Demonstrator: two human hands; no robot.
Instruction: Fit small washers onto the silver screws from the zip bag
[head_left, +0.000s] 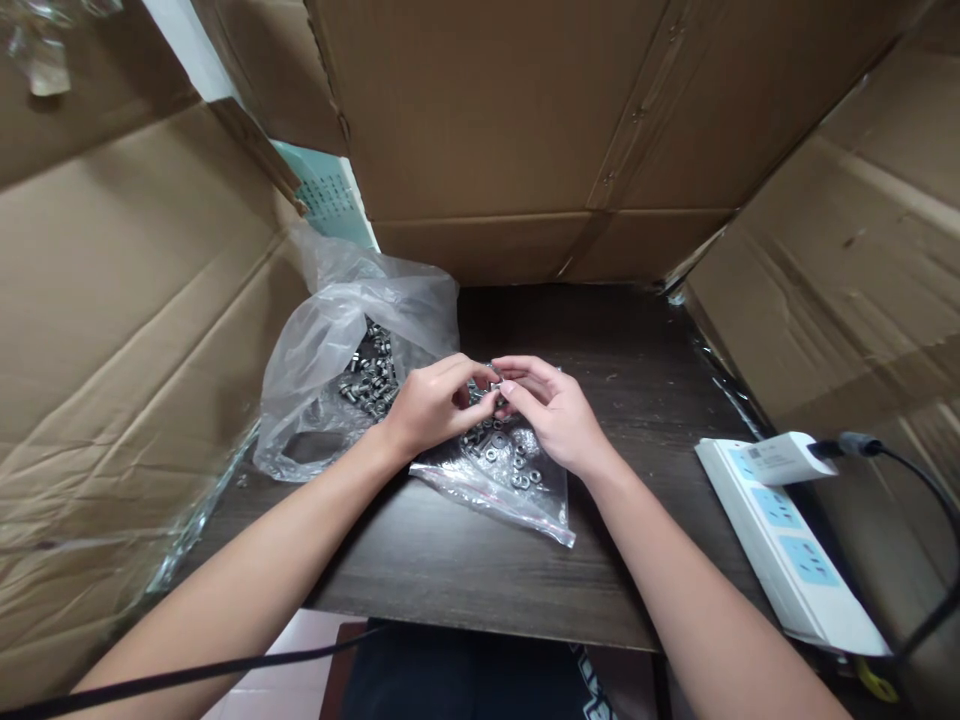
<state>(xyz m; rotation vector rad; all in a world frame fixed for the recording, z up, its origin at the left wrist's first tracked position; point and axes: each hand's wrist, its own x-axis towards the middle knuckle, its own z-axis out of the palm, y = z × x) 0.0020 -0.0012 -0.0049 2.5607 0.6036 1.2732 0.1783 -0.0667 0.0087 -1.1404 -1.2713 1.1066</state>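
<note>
My left hand (431, 402) and my right hand (559, 412) meet over a flat zip-lock bag (487, 493), fingertips pinched together. Between them is a small metal fastener (498, 386), too small and too covered to tell its exact kind. Loose nuts and washers (520, 481) lie on the zip-lock bag just below my fingers. To the left, a large clear plastic bag (300, 345) is open, with many metal bolts (371, 375) heaped inside. My left wrist is beside that heap and partly covers it.
Cardboard walls (510, 120) enclose the dark wooden table (450, 580) at the back and both sides. A white power strip (795, 550) with a plugged-in white adapter (784, 458) and black cable (919, 480) lies at the right. Another black cable (247, 665) crosses the lower left.
</note>
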